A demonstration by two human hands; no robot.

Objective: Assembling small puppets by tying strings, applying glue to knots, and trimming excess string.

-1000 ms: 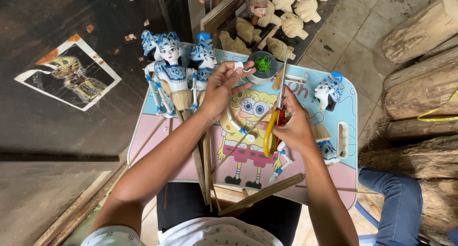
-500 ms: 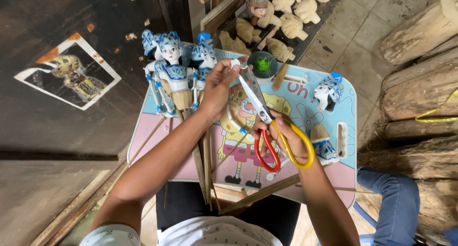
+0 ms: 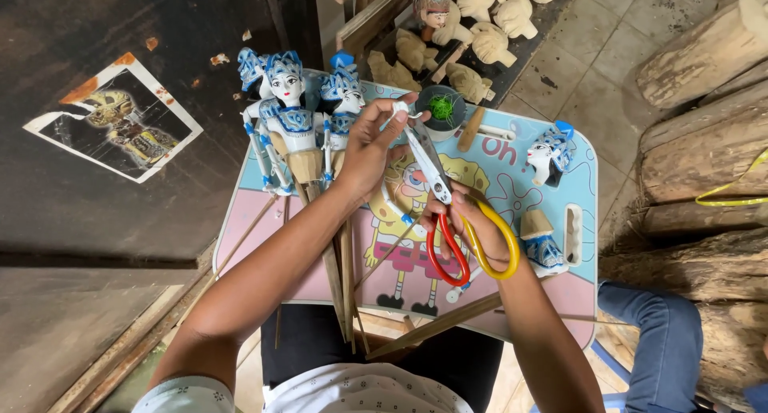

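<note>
My left hand (image 3: 372, 145) pinches a small white puppet arm piece (image 3: 398, 109) above a colourful cartoon lap table (image 3: 320, 261). My right hand (image 3: 472, 225) grips scissors (image 3: 448, 213) with one red and one yellow handle; the blades point up toward the white piece and my left fingers. Blue-and-white painted wooden puppets (image 3: 292, 113) on sticks stand against the table's far left corner, just beside my left wrist. A small dark bowl with green thread (image 3: 441, 107) sits past the scissor tips.
A loose puppet head (image 3: 550, 150) and a painted torso (image 3: 542, 241) lie on the table's right side. Unpainted carved figures (image 3: 488, 17) are piled beyond. Logs (image 3: 704, 141) stack at the right, a picture (image 3: 112, 129) lies on dark boards at left. Another person's jeans-clad leg (image 3: 656, 341) is lower right.
My right hand brought the scissors from upright and closed to angled with blades reaching my left fingers. My left hand stayed holding the white piece.
</note>
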